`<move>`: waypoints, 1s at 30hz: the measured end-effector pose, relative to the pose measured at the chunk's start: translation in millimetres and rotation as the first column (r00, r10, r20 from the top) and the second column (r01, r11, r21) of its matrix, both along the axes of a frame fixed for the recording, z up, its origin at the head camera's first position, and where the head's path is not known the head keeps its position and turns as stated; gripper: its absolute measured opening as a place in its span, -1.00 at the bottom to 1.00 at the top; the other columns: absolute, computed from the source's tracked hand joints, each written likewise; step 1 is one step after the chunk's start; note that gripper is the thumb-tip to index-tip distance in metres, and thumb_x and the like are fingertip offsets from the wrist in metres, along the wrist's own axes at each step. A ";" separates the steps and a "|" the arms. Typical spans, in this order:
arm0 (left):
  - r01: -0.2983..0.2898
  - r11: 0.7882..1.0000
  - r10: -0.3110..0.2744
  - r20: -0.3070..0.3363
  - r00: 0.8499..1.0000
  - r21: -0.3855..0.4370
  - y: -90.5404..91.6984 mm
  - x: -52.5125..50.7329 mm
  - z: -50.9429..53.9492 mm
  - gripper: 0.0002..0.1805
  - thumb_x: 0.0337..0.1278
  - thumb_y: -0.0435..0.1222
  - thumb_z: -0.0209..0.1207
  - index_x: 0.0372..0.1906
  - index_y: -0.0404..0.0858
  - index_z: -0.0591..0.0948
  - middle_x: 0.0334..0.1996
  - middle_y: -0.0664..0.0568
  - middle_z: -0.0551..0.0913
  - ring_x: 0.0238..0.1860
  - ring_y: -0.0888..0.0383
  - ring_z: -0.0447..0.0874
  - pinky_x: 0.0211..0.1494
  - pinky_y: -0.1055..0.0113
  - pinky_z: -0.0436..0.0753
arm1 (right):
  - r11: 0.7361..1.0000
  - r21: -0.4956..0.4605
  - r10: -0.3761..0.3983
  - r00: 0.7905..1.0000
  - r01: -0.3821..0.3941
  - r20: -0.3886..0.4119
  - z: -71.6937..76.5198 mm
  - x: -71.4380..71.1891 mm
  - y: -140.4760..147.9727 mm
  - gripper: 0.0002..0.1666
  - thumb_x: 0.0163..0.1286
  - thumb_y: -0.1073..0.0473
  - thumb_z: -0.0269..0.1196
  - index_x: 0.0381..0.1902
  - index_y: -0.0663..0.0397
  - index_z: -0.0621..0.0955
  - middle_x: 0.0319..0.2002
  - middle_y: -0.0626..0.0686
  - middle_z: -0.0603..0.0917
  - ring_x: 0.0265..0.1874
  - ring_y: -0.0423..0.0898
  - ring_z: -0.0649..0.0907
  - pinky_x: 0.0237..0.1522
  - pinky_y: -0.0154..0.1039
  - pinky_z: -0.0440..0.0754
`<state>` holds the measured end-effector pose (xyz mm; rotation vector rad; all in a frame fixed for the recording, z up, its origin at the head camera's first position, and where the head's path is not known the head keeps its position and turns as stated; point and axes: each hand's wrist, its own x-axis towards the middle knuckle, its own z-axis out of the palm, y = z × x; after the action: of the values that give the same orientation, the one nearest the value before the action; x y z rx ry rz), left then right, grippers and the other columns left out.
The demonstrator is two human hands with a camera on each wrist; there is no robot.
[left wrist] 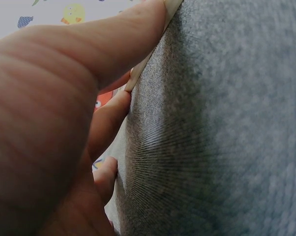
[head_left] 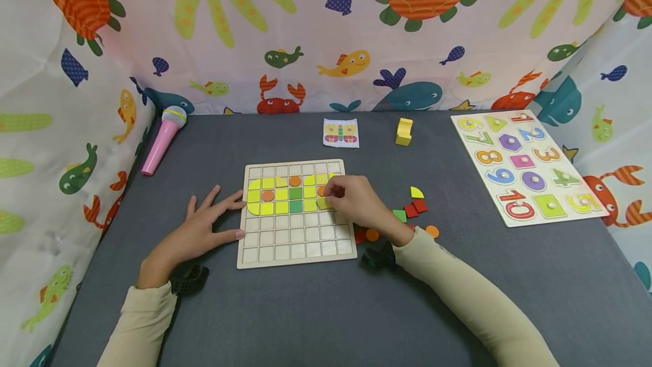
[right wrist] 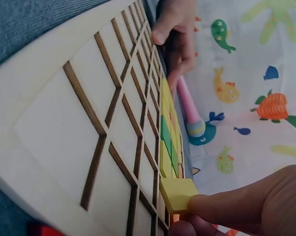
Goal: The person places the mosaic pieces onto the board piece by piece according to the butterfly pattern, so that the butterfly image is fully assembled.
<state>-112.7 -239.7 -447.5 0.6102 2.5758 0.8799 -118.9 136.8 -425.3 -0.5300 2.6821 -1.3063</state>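
A wooden grid board (head_left: 297,237) lies on the table, its upper rows partly filled with yellow, green and orange tiles. My right hand (head_left: 359,201) is over the board's right side. In the right wrist view, its thumb and fingers pinch a yellow square tile (right wrist: 179,194), tilted above the cells beside the placed yellow and green tiles. My left hand (head_left: 196,237) spreads its fingers at the board's left edge; in the left wrist view the thumb (left wrist: 123,37) and a fingertip touch that edge. The right hand hides some cells at the board's right.
Loose red tiles (head_left: 411,210), a green tile (head_left: 399,216), orange round tiles (head_left: 432,231) and a yellow quarter-round tile (head_left: 416,192) lie right of the board. Behind are a pattern card (head_left: 340,133) and a yellow block (head_left: 404,132). A pink microphone (head_left: 164,143) and a number puzzle (head_left: 530,169) flank them.
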 end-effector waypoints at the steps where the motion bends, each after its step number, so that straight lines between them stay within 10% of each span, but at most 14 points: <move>1: 0.001 1.000 -0.001 -0.002 1.000 0.001 0.0 0.0 -0.1 -0.05 0.37 0.10 0.40 0.68 -0.17 0.29 0.67 -0.08 0.24 0.71 -0.33 -0.39 0.49 -0.43 -0.60 | 1.000 0.012 0.008 1.000 -0.008 -0.008 0.0 -0.8 -1.3 -0.92 0.46 0.38 0.35 -0.24 0.17 0.77 -0.33 -0.04 0.75 -0.35 -0.11 0.65 -0.21 -0.19 0.64; 30: -0.005 1.000 0.005 0.005 1.000 -0.003 -0.6 -0.2 -1.7 -0.11 0.37 0.12 0.39 0.65 -0.14 0.37 0.71 -0.06 0.13 0.71 -0.30 -0.42 0.49 -0.41 -0.63 | 0.963 0.221 0.179 0.977 -0.151 -0.115 -0.7 -7.3 1.9 -0.92 0.47 0.38 0.36 -0.20 0.19 0.79 -0.30 -0.01 0.76 -0.33 -0.12 0.66 -0.18 -0.20 0.69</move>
<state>-112.9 -240.4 -449.1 0.5998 2.5747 0.8782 -126.2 138.8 -425.9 -0.8203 2.7667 -0.9598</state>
